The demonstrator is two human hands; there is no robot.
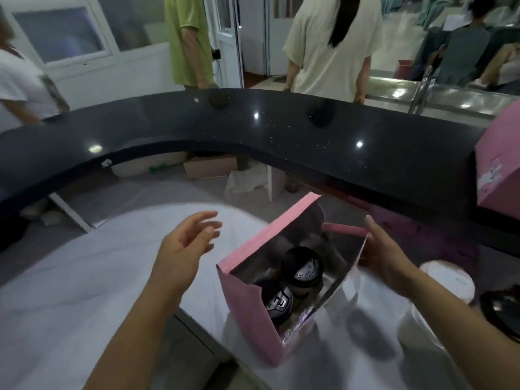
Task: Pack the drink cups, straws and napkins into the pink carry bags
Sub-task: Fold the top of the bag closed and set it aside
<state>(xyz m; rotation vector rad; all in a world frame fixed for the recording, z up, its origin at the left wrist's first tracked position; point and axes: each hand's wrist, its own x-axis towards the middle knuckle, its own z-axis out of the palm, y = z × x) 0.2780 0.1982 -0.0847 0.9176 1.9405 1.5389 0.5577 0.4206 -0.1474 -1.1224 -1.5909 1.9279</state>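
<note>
The pink bag (247, 311) stands open on the white counter (84, 277), close to the person. Two cups (302, 267) with black lids sit inside it, side by side. So the cups look packed, and I think the straws and napkins come next. I can't see any of those, so the free hand would have to find them first. The left hand (184, 246) is in the air beside the bag; its grip is loose, fingers spread, holding nothing. The right hand (385, 254) has its grip on the bag's right edge and holds it open. Just past it is a blurry round white thing (450, 280), maybe another cup. Farther back, a second pink bag (498, 170) sits on the black counter (253, 128). People (329, 43) stand behind it.
</note>
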